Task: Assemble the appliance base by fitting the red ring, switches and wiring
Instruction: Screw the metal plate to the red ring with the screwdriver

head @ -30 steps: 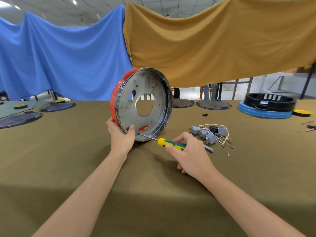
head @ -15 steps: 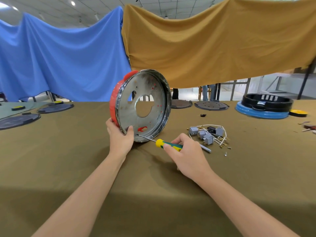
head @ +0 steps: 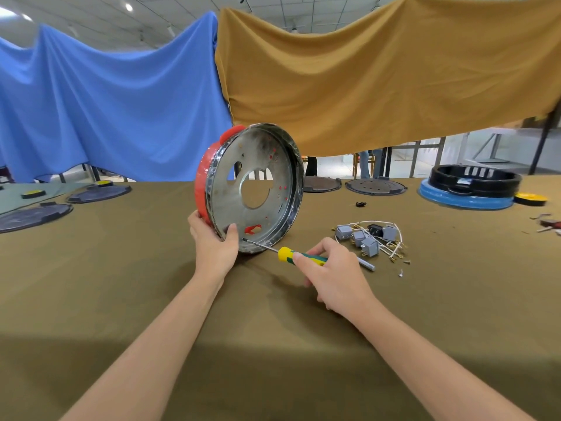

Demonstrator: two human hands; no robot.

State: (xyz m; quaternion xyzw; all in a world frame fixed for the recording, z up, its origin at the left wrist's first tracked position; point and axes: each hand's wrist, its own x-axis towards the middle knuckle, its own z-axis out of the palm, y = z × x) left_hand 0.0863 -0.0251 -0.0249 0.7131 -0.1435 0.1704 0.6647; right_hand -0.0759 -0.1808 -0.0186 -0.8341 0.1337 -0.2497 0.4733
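Note:
A round metal appliance base (head: 267,165) stands on its edge on the olive cloth, its hollow side facing me, with a red ring (head: 202,180) around its back rim. My left hand (head: 214,241) grips its lower left rim, thumb inside. My right hand (head: 332,275) holds a yellow-green screwdriver (head: 303,257), whose tip lies against the inside of the lower rim near a red tab. Grey switches with white wiring (head: 368,237) lie in a pile to the right, with small screws (head: 402,267) beside them.
The table (head: 121,268) has dark round plates (head: 33,214) at the far left and two more (head: 375,186) behind the base. A black ring on a blue ring (head: 469,189) sits far right, beside a yellow disc (head: 531,198). Blue and ochre cloths hang behind.
The screwdriver and my right hand have shifted slightly left towards the base's rim. The base stays upright in my left hand.

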